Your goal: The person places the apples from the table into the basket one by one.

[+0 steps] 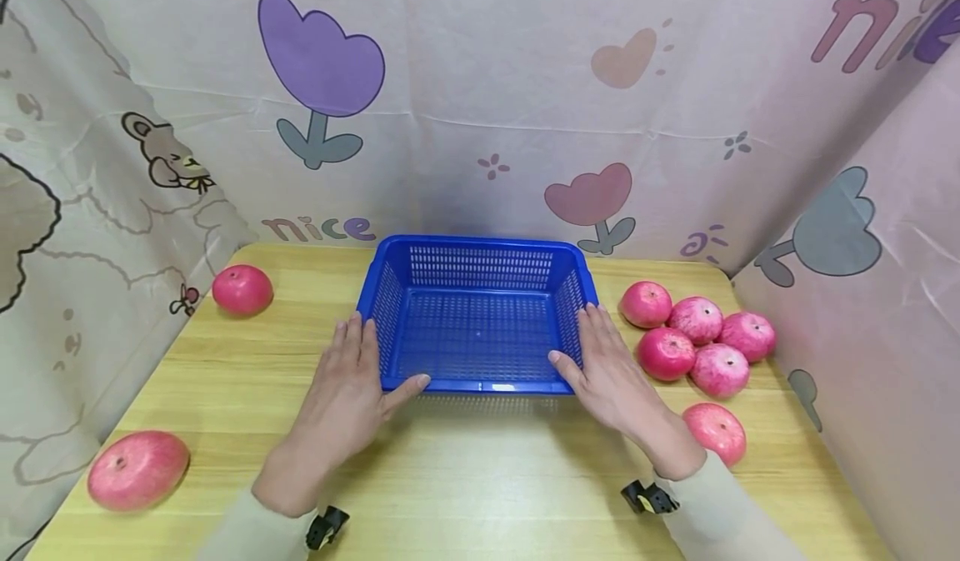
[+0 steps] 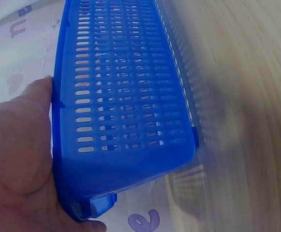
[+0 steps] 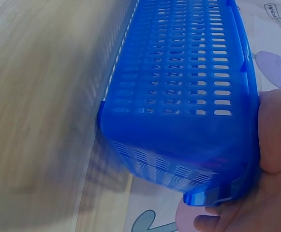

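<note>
A blue plastic basket point(image 1: 480, 387) with slotted walls sits in the middle of the wooden table, and its bare floor shows. My left hand point(image 1: 341, 390) lies along the basket's left side, fingers straight against the rim and thumb at the near edge. On the opposite side my right hand point(image 1: 615, 378) touches the rim with extended fingers, its thumb over the near right corner. In the left wrist view the palm point(image 2: 17, 145) meets the basket's rim; the right wrist view shows the other palm point(image 3: 280, 140) likewise against it. The outer fingers are partly hidden there.
Several pink-red apples point(image 1: 696, 321) are grouped right of the basket, with another apple point(image 1: 715, 433) close to my right wrist. At the left lie a far apple point(image 1: 242, 290) and a near apple point(image 1: 138, 470). A printed curtain point(image 1: 450, 86) encloses the table's back and sides.
</note>
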